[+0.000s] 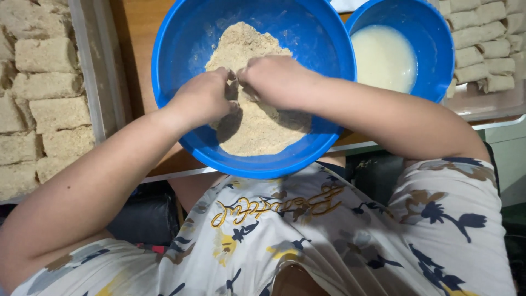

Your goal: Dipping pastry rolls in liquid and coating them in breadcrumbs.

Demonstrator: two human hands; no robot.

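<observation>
Both hands are meeting at the centre of the frame inside the large blue bowl [181, 71]: the left hand [204, 98] and right hand [276, 81] are curling their fingers together over something buried in the breadcrumbs [257, 123]; what they are pinching is hidden. A smaller blue bowl of pale batter [383, 57] is sitting upper right. Crumbed rolls [46, 104] are lying on a tray at left, uncoated rolls [482, 41] at upper right.
</observation>
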